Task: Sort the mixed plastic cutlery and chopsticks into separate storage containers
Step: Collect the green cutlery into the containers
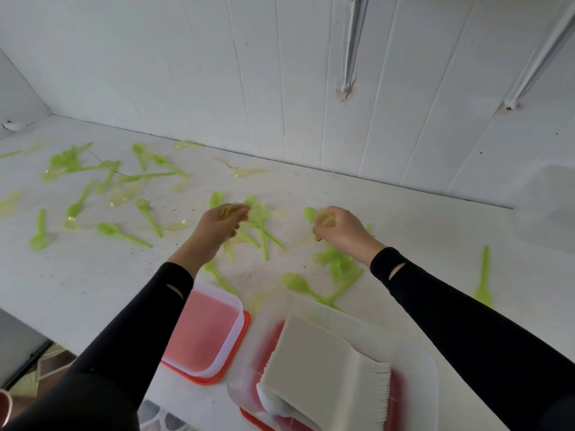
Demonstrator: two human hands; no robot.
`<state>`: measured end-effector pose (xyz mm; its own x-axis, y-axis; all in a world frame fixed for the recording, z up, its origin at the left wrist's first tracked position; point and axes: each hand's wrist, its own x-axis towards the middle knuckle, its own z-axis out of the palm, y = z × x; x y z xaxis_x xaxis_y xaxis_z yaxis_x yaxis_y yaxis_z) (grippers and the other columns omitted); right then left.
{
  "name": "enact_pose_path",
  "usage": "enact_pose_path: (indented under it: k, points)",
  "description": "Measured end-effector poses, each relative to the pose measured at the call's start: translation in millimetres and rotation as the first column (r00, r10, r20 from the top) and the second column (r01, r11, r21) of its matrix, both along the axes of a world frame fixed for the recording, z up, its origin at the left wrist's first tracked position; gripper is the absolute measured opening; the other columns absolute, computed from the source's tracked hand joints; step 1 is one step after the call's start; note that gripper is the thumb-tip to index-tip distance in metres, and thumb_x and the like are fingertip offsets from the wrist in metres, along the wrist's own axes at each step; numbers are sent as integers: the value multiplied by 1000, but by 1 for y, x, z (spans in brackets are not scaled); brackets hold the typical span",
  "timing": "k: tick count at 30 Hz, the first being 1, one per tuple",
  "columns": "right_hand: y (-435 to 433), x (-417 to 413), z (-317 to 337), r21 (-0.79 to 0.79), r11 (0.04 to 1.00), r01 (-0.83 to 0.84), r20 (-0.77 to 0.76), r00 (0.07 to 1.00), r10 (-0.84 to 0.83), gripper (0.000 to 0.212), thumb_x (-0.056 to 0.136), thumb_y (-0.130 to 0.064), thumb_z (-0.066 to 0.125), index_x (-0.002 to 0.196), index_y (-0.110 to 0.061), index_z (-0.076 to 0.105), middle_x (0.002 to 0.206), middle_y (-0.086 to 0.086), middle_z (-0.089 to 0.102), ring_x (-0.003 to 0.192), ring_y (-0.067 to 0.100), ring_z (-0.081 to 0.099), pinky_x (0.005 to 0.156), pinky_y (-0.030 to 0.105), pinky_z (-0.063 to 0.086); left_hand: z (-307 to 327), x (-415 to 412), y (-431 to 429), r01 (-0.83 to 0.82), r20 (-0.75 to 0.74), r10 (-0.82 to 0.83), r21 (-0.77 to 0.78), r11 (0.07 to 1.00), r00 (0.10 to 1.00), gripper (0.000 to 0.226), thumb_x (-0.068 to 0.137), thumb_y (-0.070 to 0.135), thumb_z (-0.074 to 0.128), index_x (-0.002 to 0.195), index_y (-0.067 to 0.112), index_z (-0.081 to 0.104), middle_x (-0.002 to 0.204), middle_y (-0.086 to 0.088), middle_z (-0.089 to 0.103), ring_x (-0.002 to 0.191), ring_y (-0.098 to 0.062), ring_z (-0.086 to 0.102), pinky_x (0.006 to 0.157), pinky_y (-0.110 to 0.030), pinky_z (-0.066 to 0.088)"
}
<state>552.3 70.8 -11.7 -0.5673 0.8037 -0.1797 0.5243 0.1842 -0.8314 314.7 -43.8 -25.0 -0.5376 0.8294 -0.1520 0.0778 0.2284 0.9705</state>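
Green plastic spoons [121, 233] and forks [337, 265] lie scattered over the white counter [93, 284], mixed with pale yellow clear cutlery [249, 173]. My left hand [217, 227] grips several pale yellow pieces [228, 211] above a cluster of green spoons [259, 214]. My right hand [340, 228] grips a few pale yellow pieces [325, 219] too, just right of centre. Near the front edge sit a clear container on a red lid [239, 309] and a second container [420, 368] holding a stack of white forks [326, 362].
A white panelled wall [280, 88] closes the back of the counter. A lone green fork [483, 278] lies at the right. A pale translucent box [547, 206] stands blurred at the far right. The counter's front edge drops off at lower left.
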Motion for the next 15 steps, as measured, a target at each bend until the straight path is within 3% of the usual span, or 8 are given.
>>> enact_pose_path:
  k: [3, 5, 8, 11, 15]
  points:
    - [-11, -3, 5, -141, 990, 22, -132, 990, -41, 16, 93, -18, 56, 97, -5, 64, 79, 2, 58, 61, 12, 48, 51, 18, 42, 9, -10, -5, -124, 422, 47, 158, 980, 905, 14, 99, 10, 56, 107, 6, 67, 80, 0, 58, 71, -10, 60, 70, -20, 56]
    - [-20, -7, 7, -302, 953, 1, -245, 966, -79, 9, 94, -12, 55, 93, -7, 62, 81, 3, 55, 68, 14, 57, 56, 22, 52, 14, -16, -8, -208, 583, 58, 193, 959, 810, 10, 98, 7, 55, 98, 3, 64, 81, -3, 60, 79, -15, 67, 78, -25, 59]
    - [-29, -12, 5, -410, 910, -69, -252, 967, -40, 10, 90, -5, 63, 100, -4, 62, 85, 4, 58, 63, 13, 63, 56, 25, 54, 20, -28, -12, -276, 719, 13, 250, 928, 695, 12, 98, 7, 53, 88, 5, 56, 75, -5, 63, 73, -12, 69, 70, -19, 57]
    - [-33, -19, 0, -361, 930, -67, -179, 984, 2, 14, 86, -4, 71, 99, -7, 68, 81, 0, 63, 56, 8, 53, 57, 22, 47, 23, -48, -14, -310, 799, -18, 254, 916, 601, 11, 97, 8, 54, 86, 7, 56, 73, -2, 56, 63, -8, 62, 61, -14, 53]
    - [-39, -34, 8, -300, 953, -30, -191, 981, -29, 9, 88, -15, 62, 89, -14, 71, 78, -3, 60, 61, 14, 42, 57, 23, 39, 27, -67, -16, -243, 804, -18, 201, 949, 594, 16, 101, 8, 45, 99, -2, 57, 88, -6, 66, 70, -12, 69, 62, -17, 56]
